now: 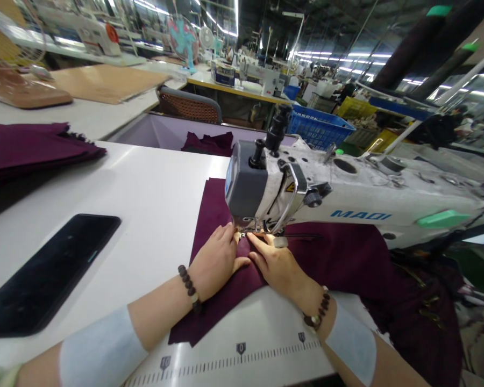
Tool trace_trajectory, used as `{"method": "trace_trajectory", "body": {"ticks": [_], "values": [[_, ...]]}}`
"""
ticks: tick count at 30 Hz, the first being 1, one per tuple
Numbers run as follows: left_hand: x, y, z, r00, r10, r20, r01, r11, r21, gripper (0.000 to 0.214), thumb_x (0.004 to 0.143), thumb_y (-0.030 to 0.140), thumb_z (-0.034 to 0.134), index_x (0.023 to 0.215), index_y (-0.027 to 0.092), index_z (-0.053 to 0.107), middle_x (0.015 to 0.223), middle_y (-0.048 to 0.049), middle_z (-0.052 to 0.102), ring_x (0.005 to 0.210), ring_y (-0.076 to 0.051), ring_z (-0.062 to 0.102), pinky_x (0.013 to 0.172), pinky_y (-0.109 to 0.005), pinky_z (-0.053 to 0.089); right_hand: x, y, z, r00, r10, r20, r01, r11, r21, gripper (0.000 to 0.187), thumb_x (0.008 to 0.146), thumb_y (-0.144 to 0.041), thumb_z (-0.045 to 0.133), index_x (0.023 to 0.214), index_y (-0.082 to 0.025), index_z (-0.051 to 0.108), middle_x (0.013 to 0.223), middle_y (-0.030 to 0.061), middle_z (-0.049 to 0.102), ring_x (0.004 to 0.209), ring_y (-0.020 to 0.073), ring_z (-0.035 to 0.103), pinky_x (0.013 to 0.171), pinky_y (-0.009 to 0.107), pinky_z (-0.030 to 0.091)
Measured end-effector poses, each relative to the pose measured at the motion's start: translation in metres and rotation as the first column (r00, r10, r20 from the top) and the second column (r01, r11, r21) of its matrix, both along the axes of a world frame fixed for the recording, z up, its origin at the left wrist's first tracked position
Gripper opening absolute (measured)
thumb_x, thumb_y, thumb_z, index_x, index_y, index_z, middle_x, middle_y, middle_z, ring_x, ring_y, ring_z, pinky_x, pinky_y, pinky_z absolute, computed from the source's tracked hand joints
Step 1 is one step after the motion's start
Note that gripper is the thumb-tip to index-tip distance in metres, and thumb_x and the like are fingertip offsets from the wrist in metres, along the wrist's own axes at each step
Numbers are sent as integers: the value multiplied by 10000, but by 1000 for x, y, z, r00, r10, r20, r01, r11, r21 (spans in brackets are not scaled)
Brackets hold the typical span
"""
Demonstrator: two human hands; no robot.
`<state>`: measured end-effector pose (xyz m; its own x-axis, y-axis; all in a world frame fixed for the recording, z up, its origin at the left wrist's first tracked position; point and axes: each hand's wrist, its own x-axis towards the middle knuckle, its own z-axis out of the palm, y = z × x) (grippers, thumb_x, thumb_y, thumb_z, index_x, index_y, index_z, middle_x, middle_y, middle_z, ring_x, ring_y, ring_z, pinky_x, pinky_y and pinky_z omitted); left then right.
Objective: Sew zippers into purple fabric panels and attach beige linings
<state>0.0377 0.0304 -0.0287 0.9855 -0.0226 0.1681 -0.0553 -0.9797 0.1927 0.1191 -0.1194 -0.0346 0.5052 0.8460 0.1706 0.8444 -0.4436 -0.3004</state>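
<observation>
Left grip point(214, 260) and right grip point(281, 269), fingers apart, are pressing maroon fabric point(220, 306) under a sewing machine point(347, 188); a phone point(54, 271) is lying nearby

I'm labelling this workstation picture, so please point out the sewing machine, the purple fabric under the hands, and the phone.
Sewing machine point(347, 185): head view, on its white arm.
Purple fabric point(239, 287): head view, on its near part.
Phone point(52, 277): head view, mid-screen.

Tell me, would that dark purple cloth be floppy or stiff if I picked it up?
Probably floppy: the dark purple cloth lies flat beneath the left hand but sags in folds toward the right. Maybe light for its size, since its front edge looks thin.
</observation>
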Motion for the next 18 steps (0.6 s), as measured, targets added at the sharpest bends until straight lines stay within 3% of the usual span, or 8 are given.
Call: {"method": "trace_trajectory", "body": {"ticks": [6,9,11,13,15,18], "values": [[0,3,-2,1000,-20,24,19,999,27,572,777,414,634,1163,9,521,1247,-244,481,1213,-316,427,1029,-459,358,0,0,1,999,-45,-17,45,999,15,369,880,-222,481,1241,-151,504,1189,129,553,1131,234,496,1030,490,335],[0,8,-6,997,-51,50,49,998,40,549,790,409,624,1168,23,523,1250,-233,493,1213,-301,437,1029,-449,358,1,-7,11,979,-191,72,198,974,-107,366,862,-275,532,1194,-120,527,1244,170,503,1226,307,402,1020,632,222],[1,15,-9,995,-88,41,86,995,46,532,798,400,620,1173,34,526,1249,-220,507,1210,-296,447,1028,-453,357,3,-15,28,971,-224,87,238,944,-228,371,853,-272,544,1190,-119,522,1303,196,445,1236,347,384,953,673,273],[2,27,-9,992,-125,23,123,991,50,501,808,380,617,1182,58,531,1255,-201,517,1215,-295,447,1021,-466,360,4,-24,51,990,-140,7,134,930,-342,367,851,-242,536,1192,-110,521,1268,210,480,1153,328,483,888,563,421],[1,39,-6,989,-146,13,145,988,54,412,820,310,612,1165,93,555,1263,-172,525,1218,-293,448,1018,-476,358,6,-31,78,993,20,-119,-71,896,-439,345,842,-221,541,1169,-114,552,1156,181,575,1027,277,580,821,406,494],[-6,45,4,987,-158,13,157,986,55,295,837,179,559,1129,138,587,1268,-130,534,1210,-267,462,1026,-458,356,8,-32,102,911,238,-336,-385,780,-494,315,854,-176,513,1159,-179,589,1009,73,665,910,191,632,786,274,493]]}}
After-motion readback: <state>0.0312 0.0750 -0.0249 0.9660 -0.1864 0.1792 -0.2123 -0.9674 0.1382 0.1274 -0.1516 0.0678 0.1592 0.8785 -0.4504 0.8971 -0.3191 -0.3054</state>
